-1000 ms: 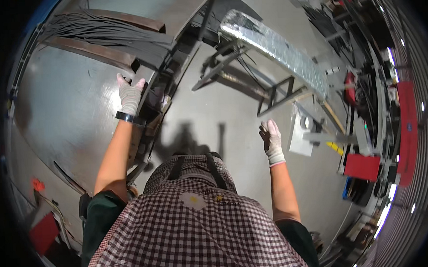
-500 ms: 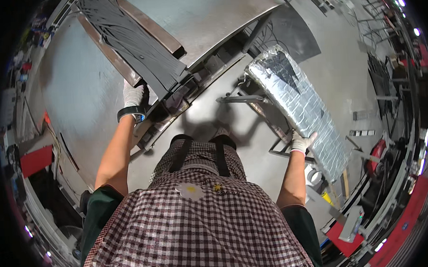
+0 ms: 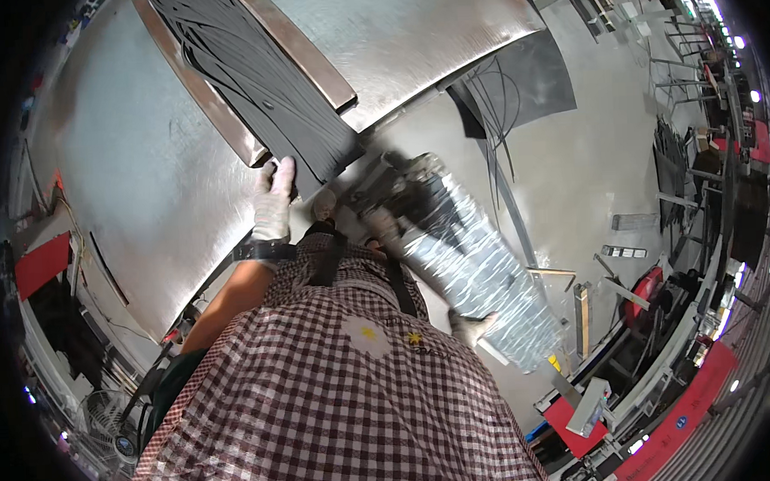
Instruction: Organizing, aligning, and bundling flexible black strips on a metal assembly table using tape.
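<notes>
My left hand (image 3: 272,202), in a whitish glove, is at the table's near edge with its fingers stretched out and apart. Its fingertips are beside the end of a brown metal bar (image 3: 252,150) and a bundle of long dark grey strips (image 3: 263,100). A long bench seat (image 3: 480,262), wrapped in shiny silvery film, slants across to my right; its far end is blurred near the table edge. My right hand (image 3: 473,325), also gloved, grips the seat's near side, thumb on top and the other fingers hidden.
A large metal table (image 3: 124,166) fills the far left, and a second brown bar (image 3: 304,55) flanks the strips. A dark sheet (image 3: 533,83) and thin hanging strips are beyond the bench. To the right are a red machine part (image 3: 644,298) and a wooden piece (image 3: 583,318) on the floor.
The wrapped bench has moved left and nearer to me with my right hand on it. My left hand has loosened from the bar's end, its fingers now extended. My view has shifted.
</notes>
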A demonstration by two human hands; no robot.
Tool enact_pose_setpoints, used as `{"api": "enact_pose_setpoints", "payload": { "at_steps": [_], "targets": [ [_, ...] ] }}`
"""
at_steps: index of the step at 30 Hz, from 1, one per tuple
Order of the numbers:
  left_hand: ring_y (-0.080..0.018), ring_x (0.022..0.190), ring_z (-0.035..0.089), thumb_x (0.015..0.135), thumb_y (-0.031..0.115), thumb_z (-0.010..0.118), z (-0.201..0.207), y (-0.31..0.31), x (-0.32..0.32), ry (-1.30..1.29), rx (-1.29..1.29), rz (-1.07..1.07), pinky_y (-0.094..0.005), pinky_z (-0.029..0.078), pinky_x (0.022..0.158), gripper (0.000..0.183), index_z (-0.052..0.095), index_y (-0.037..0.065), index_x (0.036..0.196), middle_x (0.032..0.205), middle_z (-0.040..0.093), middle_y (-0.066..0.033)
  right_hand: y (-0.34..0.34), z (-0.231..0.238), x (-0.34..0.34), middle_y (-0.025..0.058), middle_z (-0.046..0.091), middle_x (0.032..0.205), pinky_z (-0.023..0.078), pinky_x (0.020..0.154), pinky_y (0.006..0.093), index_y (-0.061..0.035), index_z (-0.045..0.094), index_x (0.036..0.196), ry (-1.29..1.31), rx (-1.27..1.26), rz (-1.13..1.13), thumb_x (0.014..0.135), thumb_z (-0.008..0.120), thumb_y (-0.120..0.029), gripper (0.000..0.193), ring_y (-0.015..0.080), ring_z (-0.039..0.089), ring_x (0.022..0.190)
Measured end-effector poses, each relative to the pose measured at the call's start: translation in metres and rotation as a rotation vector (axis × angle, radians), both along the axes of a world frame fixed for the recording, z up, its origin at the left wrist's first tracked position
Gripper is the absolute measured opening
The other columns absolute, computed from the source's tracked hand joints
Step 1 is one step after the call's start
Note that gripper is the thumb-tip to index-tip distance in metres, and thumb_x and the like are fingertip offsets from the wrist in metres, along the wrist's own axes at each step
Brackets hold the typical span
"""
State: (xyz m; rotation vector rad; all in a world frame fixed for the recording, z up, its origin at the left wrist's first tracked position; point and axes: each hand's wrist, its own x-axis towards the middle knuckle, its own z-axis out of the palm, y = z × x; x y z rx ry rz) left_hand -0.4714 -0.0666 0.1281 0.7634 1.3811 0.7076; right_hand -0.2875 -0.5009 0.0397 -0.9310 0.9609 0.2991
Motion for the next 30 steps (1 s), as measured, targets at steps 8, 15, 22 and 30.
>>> {"api": "enact_pose_setpoints", "payload": {
  "at_steps": [8, 15, 22, 30],
  "targets": [
    [-0.0172, 0.090, 0.057, 0.085, 0.040, 0.077, -0.032, 0.029, 0.010, 0.105, -0.001, 0.001, -0.0313, 0.049, 0.081, 0.059, 0.054, 0.000, 0.121, 0.103, 0.063, -0.0076, 0.158, 0.154, -0.007, 0.0113, 0.066, 0.111, 0.050, 0.093, 0.0335, 0.0011, 0.062, 0.123, -0.352, -0.678, 1.565, 0.095, 0.064, -0.019, 0.035, 0.0188, 0.062, 0.101],
    [-0.0198, 0.106, 0.057, 0.085, 0.042, 0.076, -0.018, 0.025, 0.021, 0.090, 0.001, 0.089, -0.0311, 0.045, 0.095, 0.066, 0.052, -0.001, 0.130, 0.116, 0.062, -0.0107, 0.428, 0.097, 0.063, 0.0161, 0.067, 0.117, 0.053, 0.088, 0.0317, -0.0026, 0.058, 0.130, -1.560, -0.693, 1.821, 0.086, 0.069, -0.007, 0.046, 0.0219, 0.067, 0.102],
    [-0.0389, 0.125, 0.051, 0.081, 0.058, 0.071, -0.030, 0.027, 0.029, 0.416, -0.056, -0.039, -0.0421, 0.039, 0.105, 0.082, 0.050, -0.001, 0.134, 0.134, 0.054, -0.0242, 0.517, 0.087, 0.073, 0.0179, 0.070, 0.103, 0.052, 0.086, 0.0377, -0.0108, 0.068, 0.118, -1.330, -0.338, 1.940, 0.086, 0.064, -0.015, 0.032, 0.0344, 0.067, 0.095],
    [-0.0304, 0.104, 0.062, 0.084, 0.048, 0.073, -0.045, 0.024, 0.019, 0.172, 0.032, 0.116, -0.0388, 0.048, 0.091, 0.071, 0.051, 0.000, 0.132, 0.112, 0.065, -0.0178, 0.466, 0.140, 0.032, 0.0129, 0.067, 0.075, 0.051, 0.071, 0.0324, -0.0051, 0.072, 0.098, -1.222, -0.677, 2.172, 0.075, 0.078, -0.038, 0.040, 0.0257, 0.065, 0.070]
  ]
}}
